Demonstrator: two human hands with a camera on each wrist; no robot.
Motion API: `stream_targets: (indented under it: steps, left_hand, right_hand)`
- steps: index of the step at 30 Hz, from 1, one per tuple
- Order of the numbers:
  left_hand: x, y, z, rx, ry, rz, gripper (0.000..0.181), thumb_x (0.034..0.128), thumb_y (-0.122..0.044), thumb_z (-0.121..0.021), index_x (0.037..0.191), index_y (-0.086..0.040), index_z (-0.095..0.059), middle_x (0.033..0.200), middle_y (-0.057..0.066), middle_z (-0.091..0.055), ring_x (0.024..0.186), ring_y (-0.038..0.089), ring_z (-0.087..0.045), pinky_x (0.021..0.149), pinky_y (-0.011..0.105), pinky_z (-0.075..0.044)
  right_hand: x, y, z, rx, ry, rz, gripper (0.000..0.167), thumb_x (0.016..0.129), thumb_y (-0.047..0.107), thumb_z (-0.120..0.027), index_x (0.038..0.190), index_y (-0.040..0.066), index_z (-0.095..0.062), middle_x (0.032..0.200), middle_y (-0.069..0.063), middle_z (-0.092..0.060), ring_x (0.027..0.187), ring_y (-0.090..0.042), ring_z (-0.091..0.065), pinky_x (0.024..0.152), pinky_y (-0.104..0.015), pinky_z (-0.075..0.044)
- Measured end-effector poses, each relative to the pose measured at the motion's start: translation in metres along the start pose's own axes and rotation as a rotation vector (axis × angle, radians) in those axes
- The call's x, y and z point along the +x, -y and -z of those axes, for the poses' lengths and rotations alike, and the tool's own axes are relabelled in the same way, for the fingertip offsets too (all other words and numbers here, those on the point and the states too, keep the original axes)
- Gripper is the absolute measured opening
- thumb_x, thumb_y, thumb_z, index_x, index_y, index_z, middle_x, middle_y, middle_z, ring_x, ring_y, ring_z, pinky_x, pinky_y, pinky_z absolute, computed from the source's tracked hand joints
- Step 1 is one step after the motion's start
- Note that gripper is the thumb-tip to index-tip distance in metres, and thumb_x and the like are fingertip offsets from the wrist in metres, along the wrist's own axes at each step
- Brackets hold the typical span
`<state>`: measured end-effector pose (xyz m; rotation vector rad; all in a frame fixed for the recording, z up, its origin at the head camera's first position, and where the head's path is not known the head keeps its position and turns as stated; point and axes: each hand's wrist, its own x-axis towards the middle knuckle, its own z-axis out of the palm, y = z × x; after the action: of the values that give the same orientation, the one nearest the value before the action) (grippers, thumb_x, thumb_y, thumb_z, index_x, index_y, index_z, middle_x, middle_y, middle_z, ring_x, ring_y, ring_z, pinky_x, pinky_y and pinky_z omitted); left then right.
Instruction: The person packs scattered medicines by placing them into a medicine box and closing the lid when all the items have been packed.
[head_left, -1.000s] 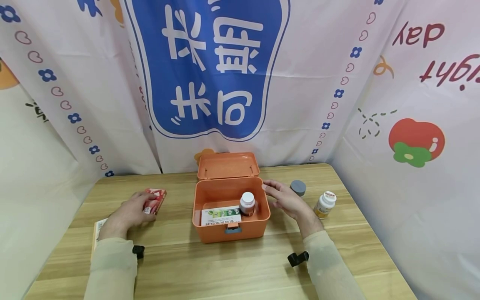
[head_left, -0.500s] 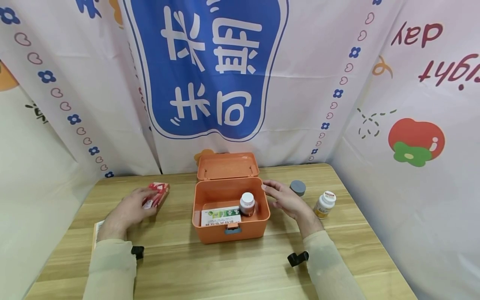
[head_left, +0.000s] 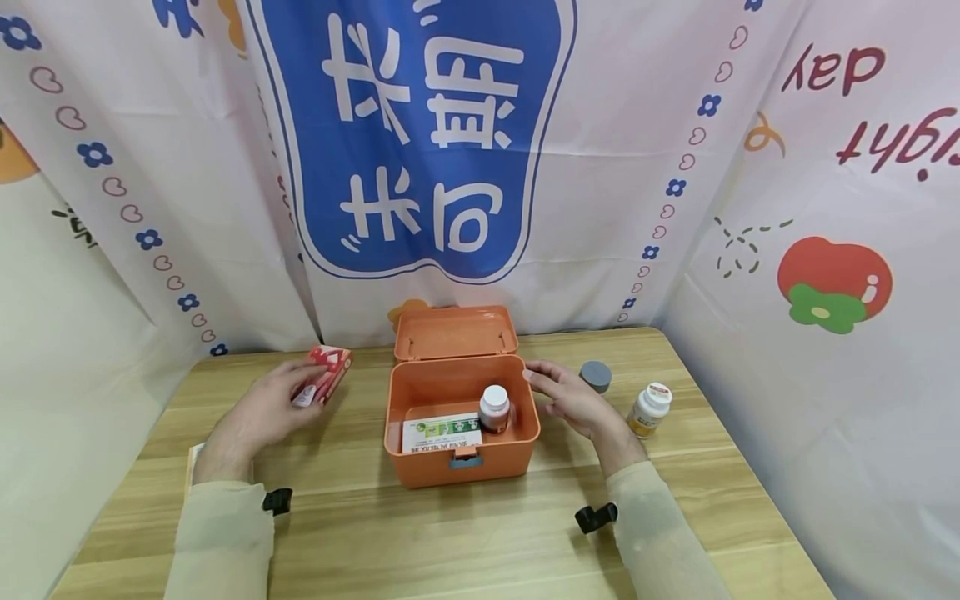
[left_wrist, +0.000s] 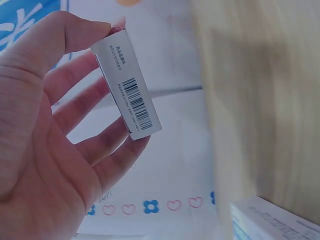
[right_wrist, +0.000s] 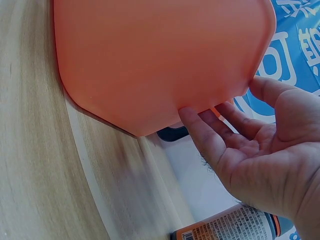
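Note:
My left hand (head_left: 273,404) pinches a small red and white medicine box (head_left: 324,375) between thumb and fingers at the table's left. In the left wrist view, the box's white side with a barcode (left_wrist: 132,90) faces the camera, held off the wood. At the centre stands an orange storage box (head_left: 465,468) with its lid tipped back. Inside are a white-capped pill bottle (head_left: 494,408) and a white and green medicine carton (head_left: 442,432). My right hand (head_left: 573,400) touches the storage box's right side, its fingertips against the outer wall in the right wrist view (right_wrist: 260,135).
Right of the right hand are a grey-capped bottle (head_left: 596,375) and a white bottle with a yellow label (head_left: 650,410). Another carton (head_left: 197,458) lies partly hidden under the left forearm. Printed cloth (head_left: 600,208) hangs behind the table.
My left hand has moved away from me and slightly right, carrying the red medicine box up off its earlier spot. The right hand and storage box have stayed put.

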<state>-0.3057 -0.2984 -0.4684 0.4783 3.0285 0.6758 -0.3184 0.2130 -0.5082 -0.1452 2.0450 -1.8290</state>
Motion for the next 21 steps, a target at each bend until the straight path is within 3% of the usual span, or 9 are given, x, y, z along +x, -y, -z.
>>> stream_targets:
  steps: [8, 21]
  left_hand:
    - [-0.002, -0.03, 0.011, 0.027, -0.008, -0.032, 0.072, 0.1005, -0.019, -0.087, 0.166, -0.001, -0.063, 0.18, 0.033, -0.047, 0.16, 0.065, -0.05, 0.131, 0.083, -0.043]
    - [-0.003, -0.069, 0.012, -0.009, 0.004, -0.098, 0.072, 0.1001, -0.021, -0.088, 0.168, -0.013, -0.065, 0.182, 0.026, -0.049, 0.162, 0.062, -0.048, 0.132, 0.085, -0.042]
  right_hand:
    - [0.0, -0.001, 0.0, 0.004, -0.013, -0.007, 0.062, 0.125, 0.036, -0.058, 0.176, 0.004, -0.047, 0.179, -0.022, -0.053, 0.156, -0.023, -0.058, 0.103, -0.022, -0.062]
    - [0.0, 0.001, -0.002, 0.014, -0.015, -0.018, 0.059, 0.126, 0.034, -0.057, 0.177, 0.005, -0.047, 0.18, -0.02, -0.053, 0.165, -0.03, -0.053, 0.113, -0.027, -0.061]
